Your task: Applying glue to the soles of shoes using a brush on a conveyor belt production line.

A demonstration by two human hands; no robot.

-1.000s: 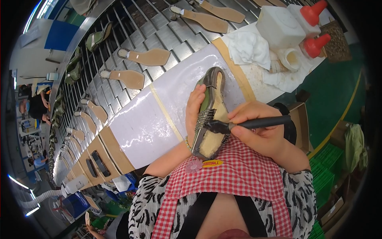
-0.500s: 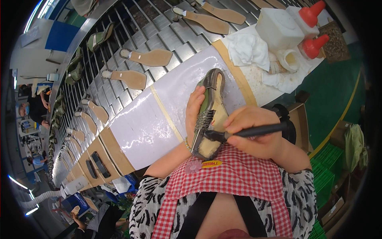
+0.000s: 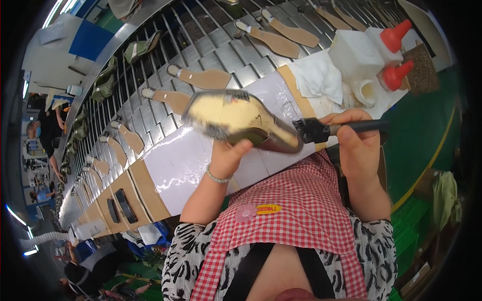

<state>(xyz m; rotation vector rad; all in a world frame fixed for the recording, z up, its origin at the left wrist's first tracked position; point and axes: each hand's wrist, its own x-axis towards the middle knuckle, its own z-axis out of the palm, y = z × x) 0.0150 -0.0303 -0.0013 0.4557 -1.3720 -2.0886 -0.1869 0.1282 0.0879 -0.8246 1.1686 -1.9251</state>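
In front of my chest, my left hand grips a green shoe from below, its pale yellow underside turned up. The shoe lies nearly level and is blurred; its wide end is to the left, its narrow end to the right. My right hand has its fingers closed round the black handle of a brush. The brush's dark head is by the narrow end of the shoe; I cannot tell whether they touch. Under the shoe is a bench sheet of white, shiny plastic.
Tan soles lie in rows on the metal slat conveyor, with green shoes along its far side. At right are white bottles with red nozzle caps, a crumpled white cloth and an open jar. Other people work at far left.
The shoe has swung from upright to nearly level, its wide end moving up and left. My right hand and the brush have moved right and up, from the wide end to the narrow end.
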